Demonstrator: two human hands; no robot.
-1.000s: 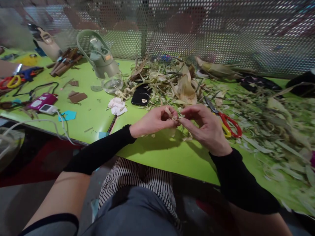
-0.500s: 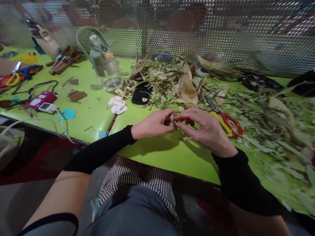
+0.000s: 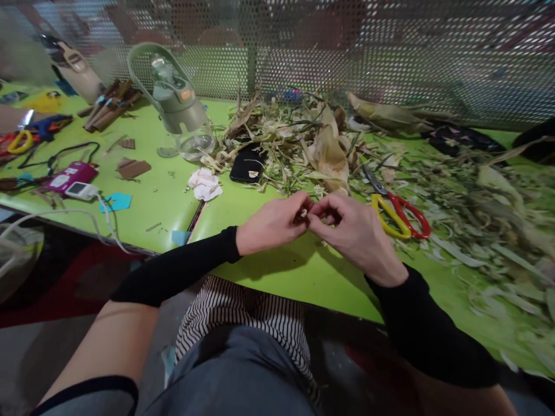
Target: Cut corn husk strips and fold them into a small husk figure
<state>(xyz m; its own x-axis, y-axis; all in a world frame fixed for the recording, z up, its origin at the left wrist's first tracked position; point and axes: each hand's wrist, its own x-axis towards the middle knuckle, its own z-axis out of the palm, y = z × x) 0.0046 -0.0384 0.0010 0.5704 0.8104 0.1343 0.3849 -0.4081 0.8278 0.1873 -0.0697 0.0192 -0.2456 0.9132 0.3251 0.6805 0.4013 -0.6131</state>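
Observation:
My left hand point(image 3: 273, 222) and my right hand point(image 3: 353, 234) meet fingertip to fingertip just above the green table point(image 3: 277, 277). Both are closed in a pinch on a small pale piece of dried corn husk point(image 3: 304, 213), mostly hidden by the fingers. A heap of dried corn husks point(image 3: 323, 147) lies right behind the hands. Scissors with red and yellow handles point(image 3: 396, 211) rest on the table just right of my right hand.
A black phone point(image 3: 248, 164) and crumpled white paper point(image 3: 204, 185) lie left of the heap. A green fan point(image 3: 171, 95) stands further back. Cables, a pink device point(image 3: 71, 176), brown card pieces and other tools cover the left. Husk strips litter the right. Perforated metal mesh point(image 3: 390, 63) closes the back.
Both hands have drawn slightly nearer to me and closed tighter around the husk piece, which now shows less between the fingers.

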